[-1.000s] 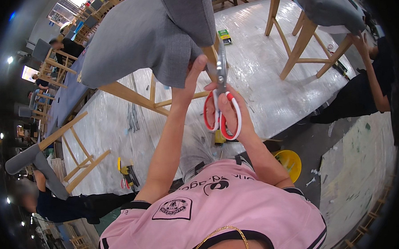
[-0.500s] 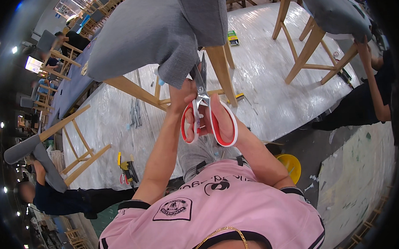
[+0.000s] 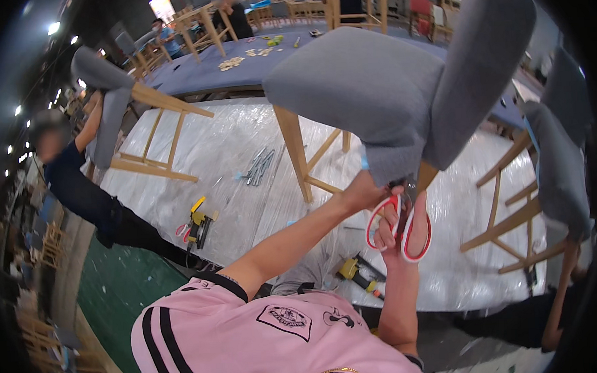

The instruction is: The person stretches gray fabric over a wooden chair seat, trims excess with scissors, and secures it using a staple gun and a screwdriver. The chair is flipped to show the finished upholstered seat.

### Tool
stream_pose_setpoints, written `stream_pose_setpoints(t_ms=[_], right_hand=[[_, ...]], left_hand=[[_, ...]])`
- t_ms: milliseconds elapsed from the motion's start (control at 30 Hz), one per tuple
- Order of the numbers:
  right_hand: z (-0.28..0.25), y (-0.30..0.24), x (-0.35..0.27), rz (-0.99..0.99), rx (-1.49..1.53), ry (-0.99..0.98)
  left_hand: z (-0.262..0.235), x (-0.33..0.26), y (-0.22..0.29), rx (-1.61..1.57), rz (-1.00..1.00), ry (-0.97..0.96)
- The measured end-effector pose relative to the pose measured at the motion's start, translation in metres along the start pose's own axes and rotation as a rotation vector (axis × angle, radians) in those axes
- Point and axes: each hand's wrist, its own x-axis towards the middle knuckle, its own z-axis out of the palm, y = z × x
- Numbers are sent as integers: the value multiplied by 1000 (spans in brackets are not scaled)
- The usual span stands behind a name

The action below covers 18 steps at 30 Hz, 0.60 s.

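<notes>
A grey upholstered chair [image 3: 360, 67] with wooden legs stands in front of me, its backrest to the right. At its near corner a loose flap of grey fabric [image 3: 396, 161] hangs down. My left hand [image 3: 365, 191] is closed on the lower edge of this flap. Just right of it, my right hand [image 3: 395, 232] holds scissors [image 3: 418, 233] with red and white handles, thumb in one loop and fingers in the other. The blades point up toward the fabric and leg, and are mostly hidden there.
The worktable [image 3: 236, 122] is wrapped in clear plastic. On it lie several metal bars [image 3: 261, 167], a yellow and black tool [image 3: 359, 275] and another such tool [image 3: 199, 224]. Co-workers hold grey chairs at left [image 3: 109, 121] and right [image 3: 557, 168]. Beyond is a blue-covered table [image 3: 200, 74].
My view has swung left, so the chair and hands sit farther right in it. The scissors' handles are closer together, and their blades, plainly seen before, are now mostly hidden by the fabric.
</notes>
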Motion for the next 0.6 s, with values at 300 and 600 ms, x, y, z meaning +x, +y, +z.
stream_pose_setpoints(t_ms=[300,600], right_hand=[[-13,-2,-7,-8,49,82],[-131,16,-42,-166,-1278,470]], left_hand=[[23,-47,1,-132,108,-254],[99,-159,-97,-238,-549,-185]])
